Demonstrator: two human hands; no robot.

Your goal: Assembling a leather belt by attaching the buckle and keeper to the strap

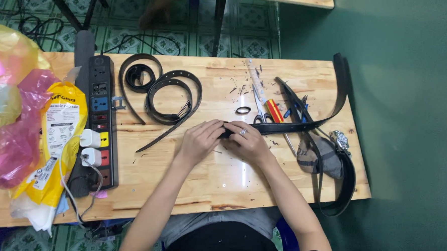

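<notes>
Gripping the end of a black belt [304, 125], the left hand [199, 141] and right hand [247, 142] meet fingertip to fingertip at the middle of a wooden table [196, 184]; both appear pinched on the strap, though the fingers hide the exact hold. From the hands the belt runs right, then bends up along the table's far edge. Scissors [259, 109], a small black loop [243, 110] and a coiled belt [169, 100] lie just beyond. A power strip [98, 111] lies at left, beside plastic bags [17, 114].

Long black belt [304, 125], flat across wooden table, end apparently between both hands
</notes>
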